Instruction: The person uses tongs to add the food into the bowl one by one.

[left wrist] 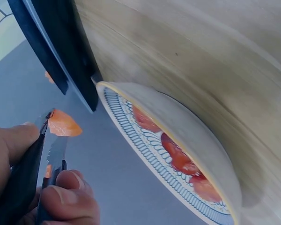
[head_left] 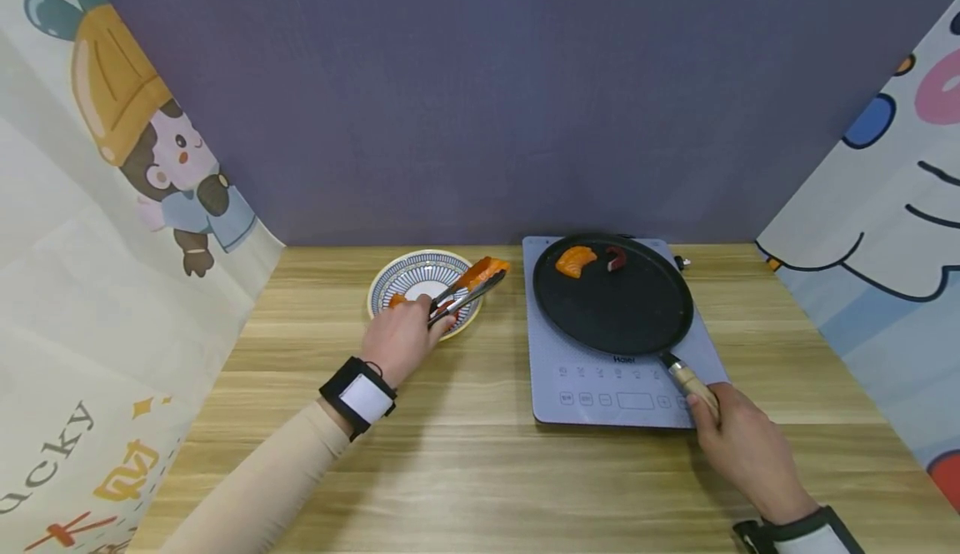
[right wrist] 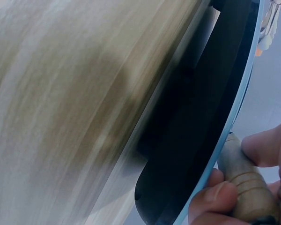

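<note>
My left hand (head_left: 401, 337) holds a pair of black-and-metal tongs (head_left: 480, 289) over the plate's right side. Between the tongs' tips is an orange piece of salmon (head_left: 486, 269), also visible as an orange piece (left wrist: 64, 124) in the left wrist view. Below is a blue-patterned plate (head_left: 384, 277) with several reddish pieces (left wrist: 179, 157) on it. My right hand (head_left: 750, 446) grips the wooden handle (head_left: 693, 386) of a flat black frying pan (head_left: 615, 312). Near the pan's far edge lie an orange salmon piece (head_left: 576, 261) and a small dark red curled piece (head_left: 616, 258).
The pan sits on a grey induction cooktop (head_left: 547, 387) with touch controls along its near side. A wood-grain table (head_left: 465, 471) carries everything. A grey-blue panel (head_left: 480, 104) rises behind it, and printed cartoon walls (head_left: 67, 287) flank both sides.
</note>
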Tool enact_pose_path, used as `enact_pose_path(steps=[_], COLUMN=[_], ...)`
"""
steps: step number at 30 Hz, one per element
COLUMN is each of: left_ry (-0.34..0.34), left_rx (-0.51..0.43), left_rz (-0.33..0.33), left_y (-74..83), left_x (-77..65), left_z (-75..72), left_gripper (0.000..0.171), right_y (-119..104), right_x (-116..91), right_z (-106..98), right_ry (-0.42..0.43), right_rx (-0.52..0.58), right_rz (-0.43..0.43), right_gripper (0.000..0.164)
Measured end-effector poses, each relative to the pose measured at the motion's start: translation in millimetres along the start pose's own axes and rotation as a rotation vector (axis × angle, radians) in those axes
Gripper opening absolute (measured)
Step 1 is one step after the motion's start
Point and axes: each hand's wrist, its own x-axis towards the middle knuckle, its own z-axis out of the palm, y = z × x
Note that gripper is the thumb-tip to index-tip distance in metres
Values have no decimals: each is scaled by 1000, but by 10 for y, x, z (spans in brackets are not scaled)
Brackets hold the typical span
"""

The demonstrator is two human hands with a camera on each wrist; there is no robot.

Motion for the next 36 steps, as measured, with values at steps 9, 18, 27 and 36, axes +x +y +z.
enact_pose_path(steps=[9, 18, 27, 36], left_ry=[2, -6, 23, -6], left_rx=[-27, -33, -39, -59], left_rz=[27, 51, 90, 76], left_y=[112, 206, 296, 399], left_x=[3, 11, 18, 38], left_z=[11, 44, 52, 45], left_gripper=[42, 41, 41, 40], right_y=[-10, -24, -10, -5], right_x=[3, -4, -1, 2], right_z=[-21, -25, -12, -11], right_ry=[-15, -23, -3, -2], right_rx=[-2, 2, -1, 0], right_rz=[8, 9, 2, -1], right_gripper=[34, 33, 33, 33])
